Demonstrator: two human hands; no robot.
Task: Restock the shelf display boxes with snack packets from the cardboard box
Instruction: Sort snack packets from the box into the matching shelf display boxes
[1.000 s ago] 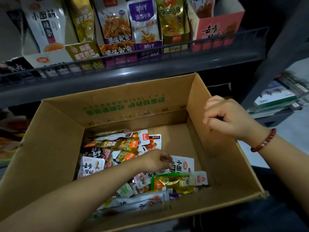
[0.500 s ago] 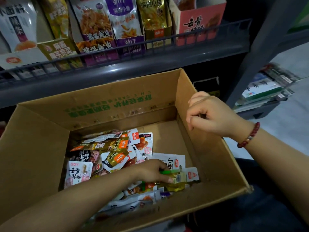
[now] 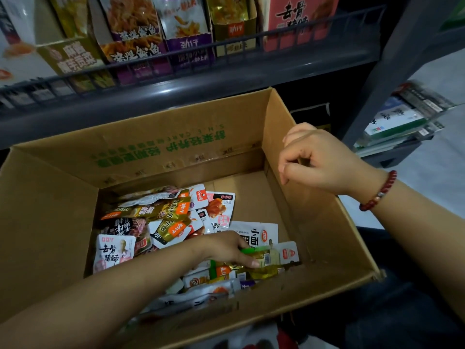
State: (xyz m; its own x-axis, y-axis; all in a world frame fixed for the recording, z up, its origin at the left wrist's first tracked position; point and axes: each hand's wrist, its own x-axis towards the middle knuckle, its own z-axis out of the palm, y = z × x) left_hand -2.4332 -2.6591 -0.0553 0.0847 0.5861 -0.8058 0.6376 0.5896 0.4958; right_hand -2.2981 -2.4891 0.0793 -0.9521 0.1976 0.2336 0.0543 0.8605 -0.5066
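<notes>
- A person's left hand (image 3: 227,248) is reaching down into an open cardboard box (image 3: 50,222), its fingers (image 3: 247,260) pressing on and curling round a green-and-gold snack packet (image 3: 264,259) lying at about 5 o'clock on the box floor.
- The right hand (image 3: 319,162) is hovering over the box's right wall at 3 o'clock, its fingers curled in loosely and grasping nothing; a red bead bracelet (image 3: 378,192) is circling that wrist.
- Loose snack packets (image 3: 161,222) are lying in a jumbled heap across the left and near parts of the box floor, from 9 o'clock round to 6 o'clock, while bare cardboard is showing at the far right corner.
- A white packet with black characters (image 3: 113,253) is resting at the heap's 8 o'clock edge.
- Shelf display boxes (image 3: 141,46) holding upright packets are standing in a row at 12 o'clock, behind the wire rail of a grey shelf (image 3: 176,91); a pink display box (image 3: 299,21) is sitting at the row's right end.
</notes>
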